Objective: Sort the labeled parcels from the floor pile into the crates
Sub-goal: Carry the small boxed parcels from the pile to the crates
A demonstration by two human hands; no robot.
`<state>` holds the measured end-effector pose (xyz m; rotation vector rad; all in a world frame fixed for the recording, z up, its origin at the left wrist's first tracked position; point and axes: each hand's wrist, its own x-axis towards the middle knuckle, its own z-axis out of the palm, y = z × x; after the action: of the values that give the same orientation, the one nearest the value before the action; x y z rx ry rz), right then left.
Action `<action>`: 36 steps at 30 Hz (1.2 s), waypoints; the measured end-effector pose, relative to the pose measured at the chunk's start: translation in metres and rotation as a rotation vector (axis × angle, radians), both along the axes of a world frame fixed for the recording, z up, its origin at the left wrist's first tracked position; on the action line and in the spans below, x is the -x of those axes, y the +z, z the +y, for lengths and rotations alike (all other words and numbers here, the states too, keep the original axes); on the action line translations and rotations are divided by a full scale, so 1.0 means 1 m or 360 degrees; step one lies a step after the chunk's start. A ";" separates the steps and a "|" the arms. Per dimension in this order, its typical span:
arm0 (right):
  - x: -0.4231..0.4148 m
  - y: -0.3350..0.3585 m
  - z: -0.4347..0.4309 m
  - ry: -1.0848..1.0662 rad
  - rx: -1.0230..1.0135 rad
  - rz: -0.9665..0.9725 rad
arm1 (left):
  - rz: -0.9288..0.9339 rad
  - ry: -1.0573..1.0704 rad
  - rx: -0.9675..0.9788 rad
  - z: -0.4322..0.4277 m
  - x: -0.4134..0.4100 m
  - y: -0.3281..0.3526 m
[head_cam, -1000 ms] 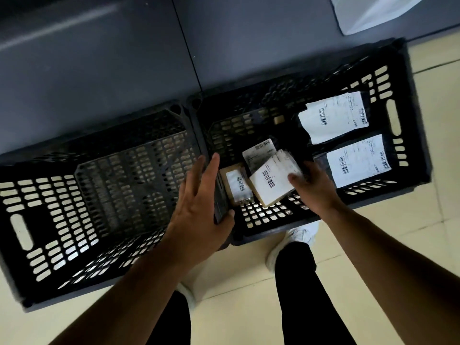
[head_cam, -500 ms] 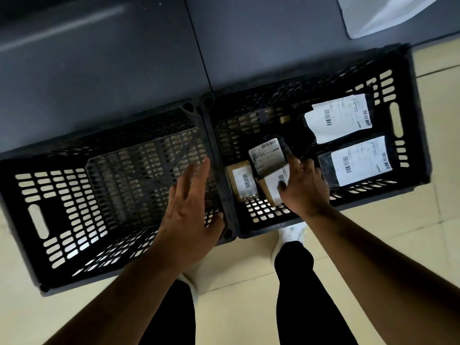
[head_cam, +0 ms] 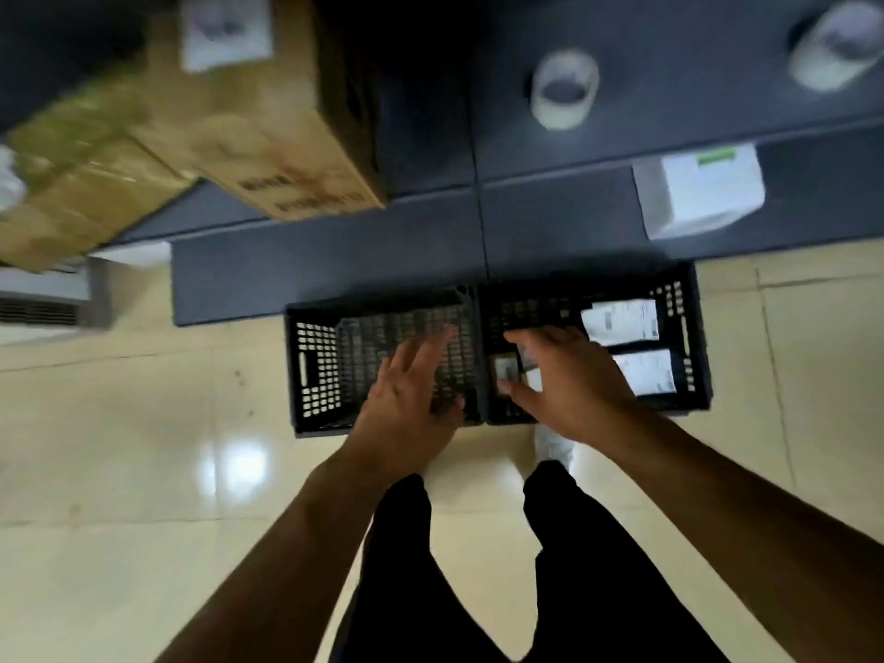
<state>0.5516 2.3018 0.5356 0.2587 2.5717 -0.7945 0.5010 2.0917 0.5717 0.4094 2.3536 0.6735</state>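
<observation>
Two black slatted crates stand side by side on the floor against a dark counter. The left crate (head_cam: 313,370) holds nothing I can see. The right crate (head_cam: 691,356) holds two dark parcels with white labels (head_cam: 622,320) (head_cam: 646,378) on its right side and small brown labeled parcels (head_cam: 506,370) at its left. My left hand (head_cam: 406,399) hovers over the left crate with fingers spread, holding nothing. My right hand (head_cam: 564,380) is spread above the small parcels and grips none of them. The frame is blurred.
A dark counter (head_cam: 574,212) runs behind the crates, carrying a large cardboard box (head_cam: 268,136), two tape rolls (head_cam: 564,90) (head_cam: 834,50) and a white box (head_cam: 698,193). Glossy beige floor tiles (head_cam: 143,471) spread left and in front. My legs stand just before the crates.
The view has pulled up and back, so the crates look smaller and the counter top shows. My right hand let go of the small labeled parcel, which now lies in the right crate.
</observation>
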 end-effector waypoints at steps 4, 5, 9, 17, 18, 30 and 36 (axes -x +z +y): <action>0.009 0.119 -0.025 0.0123 0.0210 0.0222 | 0.0004 0.0292 -0.0172 -0.027 -0.011 0.105; 0.011 0.150 -0.037 0.0201 0.0255 0.0296 | 0.0073 0.0394 -0.0203 -0.043 -0.018 0.136; 0.024 0.242 -0.089 0.0402 0.0373 0.0557 | 0.0361 0.0692 -0.0330 -0.106 -0.040 0.220; 0.031 0.343 -0.258 0.0777 0.0528 0.0877 | 0.0903 0.1029 -0.0506 -0.267 -0.094 0.313; 0.028 0.354 -0.283 0.0833 0.0516 0.0901 | 0.0947 0.1058 -0.0506 -0.290 -0.103 0.319; -0.021 0.419 -0.533 0.1293 0.0577 0.1113 | 0.1289 0.1497 -0.0510 -0.520 -0.206 0.366; -0.019 0.422 -0.604 0.1461 0.0637 0.1107 | 0.1350 0.1671 -0.0506 -0.584 -0.224 0.364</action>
<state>0.5705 1.6978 0.9572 -1.4250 2.5451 -1.0782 0.7254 1.5080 0.9360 -0.6260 3.2153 1.5978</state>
